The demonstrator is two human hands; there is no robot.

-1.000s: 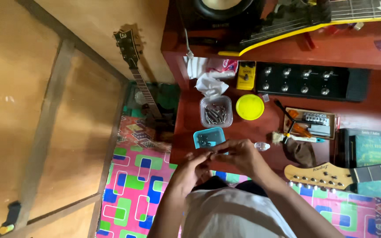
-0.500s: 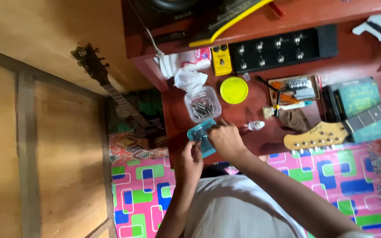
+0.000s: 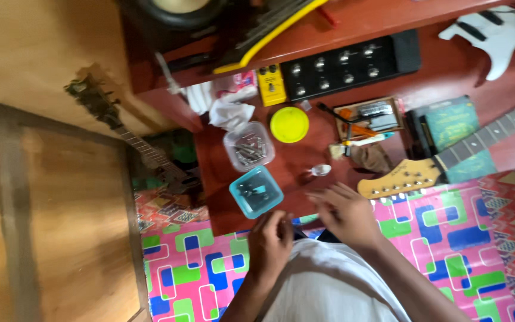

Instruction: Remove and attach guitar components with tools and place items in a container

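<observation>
Blue tub [image 3: 256, 191] on the red bench [image 3: 305, 167], just ahead of the loosely curled left hand [image 3: 269, 245], its grasp unclear; the right hand [image 3: 344, 213], fingers spread and empty, lies farther right.

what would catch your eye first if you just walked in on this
The bright pink floor mat with green and blue blocks under the person, then the round yellow lid on the red-brown table. Both hands, left and right, hover beside a square teal plastic tub of small parts at the table's edge.
</observation>
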